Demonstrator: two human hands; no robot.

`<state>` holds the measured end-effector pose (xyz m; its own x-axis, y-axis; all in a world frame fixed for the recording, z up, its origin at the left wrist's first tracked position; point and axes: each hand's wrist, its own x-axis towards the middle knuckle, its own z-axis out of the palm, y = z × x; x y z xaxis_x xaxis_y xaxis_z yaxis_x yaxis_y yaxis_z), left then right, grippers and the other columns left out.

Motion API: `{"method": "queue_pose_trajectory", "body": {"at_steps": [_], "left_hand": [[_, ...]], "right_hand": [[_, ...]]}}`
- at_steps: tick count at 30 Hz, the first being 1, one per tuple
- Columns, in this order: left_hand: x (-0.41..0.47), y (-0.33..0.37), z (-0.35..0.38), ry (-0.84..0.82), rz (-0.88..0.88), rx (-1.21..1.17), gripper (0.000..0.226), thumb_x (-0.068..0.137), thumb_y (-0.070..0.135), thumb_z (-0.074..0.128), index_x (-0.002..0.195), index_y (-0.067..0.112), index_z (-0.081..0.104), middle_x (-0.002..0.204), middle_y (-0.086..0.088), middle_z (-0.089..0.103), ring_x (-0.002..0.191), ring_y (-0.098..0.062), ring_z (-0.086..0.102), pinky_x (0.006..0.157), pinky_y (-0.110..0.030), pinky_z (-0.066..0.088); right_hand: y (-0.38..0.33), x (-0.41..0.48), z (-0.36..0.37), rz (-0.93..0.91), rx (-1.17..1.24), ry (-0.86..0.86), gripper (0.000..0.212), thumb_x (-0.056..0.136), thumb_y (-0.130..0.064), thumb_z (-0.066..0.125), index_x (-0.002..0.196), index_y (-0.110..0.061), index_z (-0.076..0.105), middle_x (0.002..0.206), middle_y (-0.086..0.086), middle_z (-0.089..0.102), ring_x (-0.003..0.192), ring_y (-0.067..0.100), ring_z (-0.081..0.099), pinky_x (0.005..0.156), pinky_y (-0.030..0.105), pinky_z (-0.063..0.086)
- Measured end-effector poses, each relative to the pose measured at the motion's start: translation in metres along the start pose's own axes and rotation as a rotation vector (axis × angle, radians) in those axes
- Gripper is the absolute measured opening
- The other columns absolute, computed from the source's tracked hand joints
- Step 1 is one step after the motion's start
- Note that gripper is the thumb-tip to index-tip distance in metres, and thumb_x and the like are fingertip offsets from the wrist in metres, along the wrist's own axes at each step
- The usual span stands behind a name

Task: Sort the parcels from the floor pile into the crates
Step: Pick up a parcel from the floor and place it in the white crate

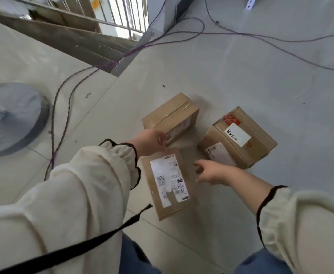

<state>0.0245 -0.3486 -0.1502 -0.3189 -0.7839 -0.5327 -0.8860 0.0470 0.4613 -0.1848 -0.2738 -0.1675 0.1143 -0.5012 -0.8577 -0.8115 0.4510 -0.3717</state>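
1. While bent over the floor, reaches with the left hand (148, 142) to the near end of the far parcel (171, 113) and meets its near corner, by a white label. Too blurred to tell whether gripping or only touching.
2. Holds the right hand (211, 173) out empty, fingers loose and spread, just off the right edge of the near parcel (168, 186), between it and the right parcel (239, 139).
3. Wears cream sleeves (83, 184) with black-trimmed cuffs and blue trousers (134, 258), with a black strap (73, 248) slanting across the left sleeve.
4. Near parcel: flat brown cardboard, lying below and between the hands, with a large, scuffed white shipping label face up.
5. Far parcel: brown taped box, just beyond the near one.
6. Right parcel: brown box to the right of both and a little apart. Bears a white sticker and a red mark on top, and a second label on its near-left side.
7. All three lying close together on the pale grey floor (261, 76).
8. Farther out: purple cables (112, 63) trailing over the floor to the far side and left. At the left edge, a grey round thing (11, 117) — too blurred to identify. At the far left, a stair railing (122, 14).
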Motion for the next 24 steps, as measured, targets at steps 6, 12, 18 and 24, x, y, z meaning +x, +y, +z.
{"method": "queue_pose_trajectory", "body": {"at_steps": [6, 12, 18, 24], "left_hand": [[-0.013, -0.042, 0.006, -0.323, -0.208, 0.340, 0.053, 0.086, 0.037, 0.065, 0.133, 0.017, 0.053, 0.128, -0.006, 0.057, 0.114, -0.024, 0.055, 0.085, -0.024, 0.043], [-0.016, -0.043, 0.001, -0.369, -0.239, 0.291, 0.037, 0.087, 0.036, 0.063, 0.120, 0.019, 0.063, 0.085, -0.003, 0.062, 0.079, -0.019, 0.065, 0.054, -0.018, 0.041], [-0.010, -0.039, -0.003, -0.335, -0.180, 0.271, 0.047, 0.087, 0.042, 0.061, 0.129, 0.021, 0.057, 0.123, 0.000, 0.061, 0.114, -0.019, 0.055, 0.100, -0.030, 0.038], [-0.005, -0.034, 0.016, -0.227, -0.113, 0.227, 0.041, 0.093, 0.038, 0.053, 0.129, 0.019, 0.055, 0.124, -0.004, 0.059, 0.111, -0.022, 0.053, 0.085, -0.028, 0.039]], "right_hand": [[-0.007, 0.009, 0.016, 0.051, -0.064, -0.055, 0.063, 0.090, -0.022, 0.059, 0.146, -0.018, 0.031, 0.139, 0.011, 0.045, 0.099, 0.023, 0.050, 0.070, 0.034, 0.048], [-0.024, 0.007, 0.028, 0.017, -0.040, -0.093, 0.045, 0.092, -0.021, 0.050, 0.136, -0.014, 0.042, 0.126, 0.012, 0.053, 0.095, 0.025, 0.056, 0.076, 0.040, 0.051], [-0.014, -0.001, 0.041, 0.334, 0.136, -0.308, 0.071, 0.093, -0.059, 0.033, 0.147, -0.015, 0.019, 0.138, 0.027, 0.042, 0.111, 0.051, 0.054, 0.086, 0.056, 0.048], [-0.014, 0.008, 0.041, 0.455, 0.645, -0.358, 0.073, 0.095, -0.052, 0.039, 0.148, -0.011, 0.011, 0.140, 0.032, 0.038, 0.122, 0.044, 0.049, 0.101, 0.049, 0.036]]}}
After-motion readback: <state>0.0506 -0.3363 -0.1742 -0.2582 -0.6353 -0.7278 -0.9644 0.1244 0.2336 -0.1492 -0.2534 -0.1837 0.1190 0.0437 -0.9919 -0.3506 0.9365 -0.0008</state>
